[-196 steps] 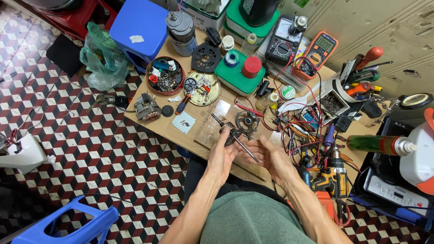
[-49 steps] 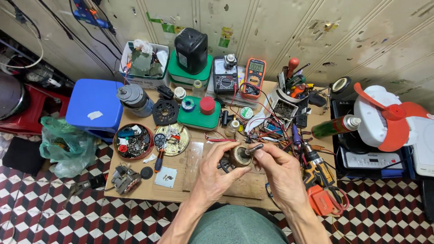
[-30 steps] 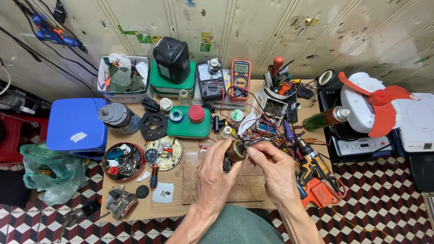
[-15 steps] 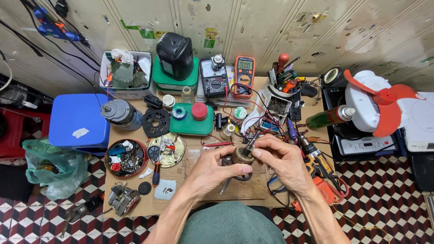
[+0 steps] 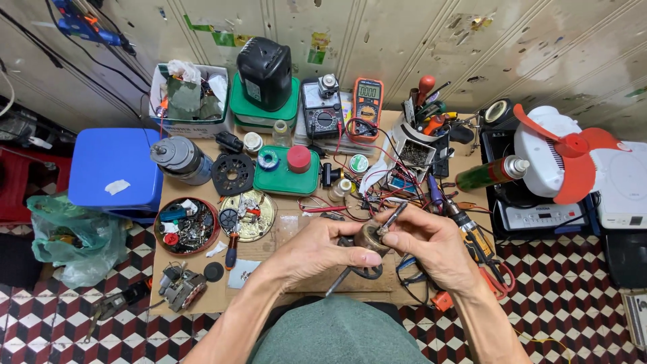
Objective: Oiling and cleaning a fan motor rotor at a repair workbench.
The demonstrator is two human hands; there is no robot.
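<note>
At the back of the tabletop there's an orange multimeter with a small grey screen, right beside a dark meter with a dial. White cardboard box sits back left, green spray can lying on the right.

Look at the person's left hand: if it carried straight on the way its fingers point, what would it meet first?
The left hand points rightward, so it would probably meet the right hand first; both already grip the small metal motor part between them. Depth is unclear.
</note>
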